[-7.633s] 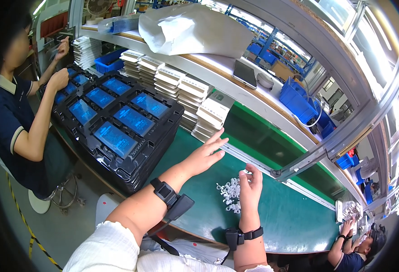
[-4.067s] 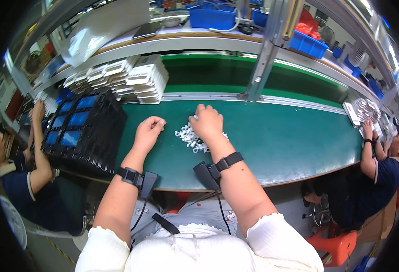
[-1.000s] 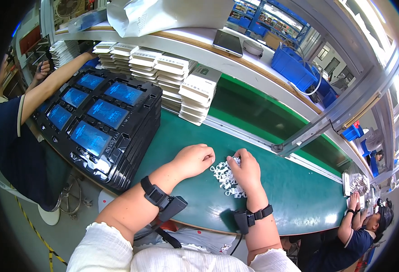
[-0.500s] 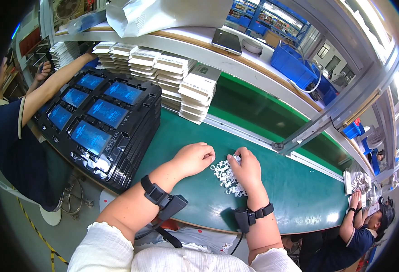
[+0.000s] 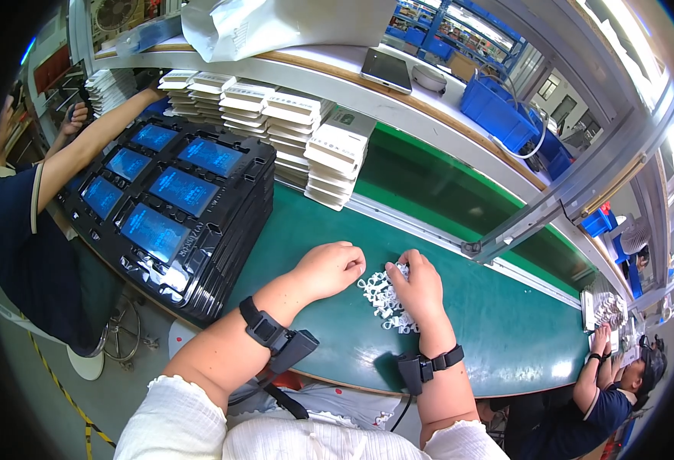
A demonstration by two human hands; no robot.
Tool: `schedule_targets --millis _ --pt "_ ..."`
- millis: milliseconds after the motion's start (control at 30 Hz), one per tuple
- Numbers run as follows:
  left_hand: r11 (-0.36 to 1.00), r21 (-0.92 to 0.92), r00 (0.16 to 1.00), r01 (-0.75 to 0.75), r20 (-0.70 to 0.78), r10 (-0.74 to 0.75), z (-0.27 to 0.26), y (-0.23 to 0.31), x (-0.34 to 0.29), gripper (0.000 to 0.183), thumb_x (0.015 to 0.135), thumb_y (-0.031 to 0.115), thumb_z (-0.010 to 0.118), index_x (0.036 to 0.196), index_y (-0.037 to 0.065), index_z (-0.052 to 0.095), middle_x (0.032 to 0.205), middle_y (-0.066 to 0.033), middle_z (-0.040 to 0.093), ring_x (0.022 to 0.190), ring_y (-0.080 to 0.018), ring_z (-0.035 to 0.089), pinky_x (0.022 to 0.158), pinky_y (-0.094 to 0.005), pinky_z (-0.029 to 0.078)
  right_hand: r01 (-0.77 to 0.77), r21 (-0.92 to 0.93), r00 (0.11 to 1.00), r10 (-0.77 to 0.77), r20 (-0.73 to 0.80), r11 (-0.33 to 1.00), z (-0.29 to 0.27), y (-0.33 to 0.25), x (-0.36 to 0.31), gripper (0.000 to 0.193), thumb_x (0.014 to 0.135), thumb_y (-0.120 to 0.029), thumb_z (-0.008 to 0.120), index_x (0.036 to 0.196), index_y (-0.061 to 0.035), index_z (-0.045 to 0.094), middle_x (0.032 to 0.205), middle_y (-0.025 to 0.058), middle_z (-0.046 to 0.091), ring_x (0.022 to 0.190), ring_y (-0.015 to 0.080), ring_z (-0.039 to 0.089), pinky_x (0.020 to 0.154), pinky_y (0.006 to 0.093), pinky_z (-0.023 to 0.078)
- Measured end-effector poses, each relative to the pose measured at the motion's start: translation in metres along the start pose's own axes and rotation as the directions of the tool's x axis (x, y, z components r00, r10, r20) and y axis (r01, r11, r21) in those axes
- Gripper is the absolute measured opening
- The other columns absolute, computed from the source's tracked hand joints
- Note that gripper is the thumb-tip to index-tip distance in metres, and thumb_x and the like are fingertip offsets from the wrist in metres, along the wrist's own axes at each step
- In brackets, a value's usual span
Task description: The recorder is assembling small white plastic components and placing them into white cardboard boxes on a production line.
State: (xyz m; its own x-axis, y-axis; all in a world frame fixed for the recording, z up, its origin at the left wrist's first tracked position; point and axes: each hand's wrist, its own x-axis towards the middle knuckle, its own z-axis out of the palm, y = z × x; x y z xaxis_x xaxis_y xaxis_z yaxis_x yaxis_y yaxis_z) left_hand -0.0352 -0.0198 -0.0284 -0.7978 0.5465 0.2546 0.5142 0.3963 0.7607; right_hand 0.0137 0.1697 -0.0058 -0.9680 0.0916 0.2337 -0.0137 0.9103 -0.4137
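Your right hand is bent over the far right edge of the heap of small white looped clips, its thumb and forefinger only narrowly parted; white pieces show beside the thumb, but I cannot tell whether one is pinched. Your left hand sits just left of the heap, its fingers curled in and the thumb laid near the forefinger; whether it hides something small, I cannot tell. The clips lie on the green tabletop between your hands, probably so that either can reach them without a stretch. The black molded trays are piled to your left, likely nested to save room, and each recess in the top one seems shaped to keep its blue-faced rectangular panel from sliding. The white shallow casings stand in columns along the back, perhaps to leave the working side free. As for surfaces, the clips look like hard plastic, each with an open loop (hence the tangled look of the heap); the trays are glossy with ridged edges, the casings matte and thin-walled, the tabletop smooth enough to catch a glare.
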Motion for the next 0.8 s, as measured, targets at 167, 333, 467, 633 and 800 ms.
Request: schedule_targets --millis 167,333,467,633,800 --pt "1.0 0.003 1.0 -0.001 0.003 0.001 -0.0003 0.0002 0.0003 0.013 0.083 0.018 0.059 0.084 0.006 0.063 0.078 -0.009 0.057 0.072 -0.024 0.058 0.066 -0.0342 0.047 0.002 0.001 1.0 -0.002 0.002 1.0 -0.0012 -0.0003 -0.0003 0.028 0.079 -0.028 0.063 0.086 -0.0026 0.054 0.082 0.0143 0.06 0.081 0.0327 0.058 0.072 0.0418 0.044" --pt "1.0 0.003 1.0 0.017 0.017 -0.017 -0.001 0.0003 0.0002 0.013 0.083 0.018 0.059 0.085 0.006 0.063 0.079 -0.0091 0.057 0.072 -0.024 0.058 0.066 -0.0339 0.047 0.017 0.002 1.0 -0.017 -0.01 1.0 0.0001 0.0006 -0.0003 0.028 0.079 -0.028 0.063 0.086 -0.0026 0.055 0.082 0.0143 0.06 0.081 0.0325 0.058 0.072 0.0415 0.045" --pt "1.0 0.004 1.0 0.003 0.007 -0.003 -0.0005 0.0006 0.0 0.013 0.083 0.018 0.059 0.085 0.005 0.063 0.079 -0.0091 0.057 0.072 -0.0239 0.058 0.066 -0.0337 0.047 0.008 0.0 1.0 -0.008 -0.004 1.0 0.0001 0.0006 -0.0002 0.028 0.079 -0.029 0.063 0.087 -0.0029 0.055 0.082 0.0141 0.06 0.081 0.0323 0.058 0.072 0.0415 0.044" --pt "1.0 0.001 1.0 0.007 0.005 -0.007 -0.0005 0.0008 -0.0005 0.013 0.083 0.018 0.06 0.084 0.005 0.063 0.079 -0.0091 0.057 0.071 -0.0238 0.058 0.066 -0.0336 0.047 0.007 -0.008 1.0 -0.007 0.003 1.0 0.0005 0.001 -0.0005 0.028 0.079 -0.029 0.063 0.087 -0.0032 0.054 0.083 0.0137 0.06 0.081 0.032 0.058 0.073 0.0413 0.044" --pt "1.0 0.008 1.0 -0.005 0.006 0.005 0.003 0.0017 0.0018 0.012 0.083 0.017 0.06 0.084 0.006 0.063 0.079 -0.009 0.057 0.071 -0.0237 0.058 0.066 -0.0337 0.047 -0.007 0.001 1.0 0.007 0.009 1.0 -0.0007 0.0049 -0.0013 0.028 0.079 -0.029 0.063 0.087 -0.0033 0.054 0.084 0.0135 0.06 0.083 0.0317 0.057 0.074 0.0411 0.043"
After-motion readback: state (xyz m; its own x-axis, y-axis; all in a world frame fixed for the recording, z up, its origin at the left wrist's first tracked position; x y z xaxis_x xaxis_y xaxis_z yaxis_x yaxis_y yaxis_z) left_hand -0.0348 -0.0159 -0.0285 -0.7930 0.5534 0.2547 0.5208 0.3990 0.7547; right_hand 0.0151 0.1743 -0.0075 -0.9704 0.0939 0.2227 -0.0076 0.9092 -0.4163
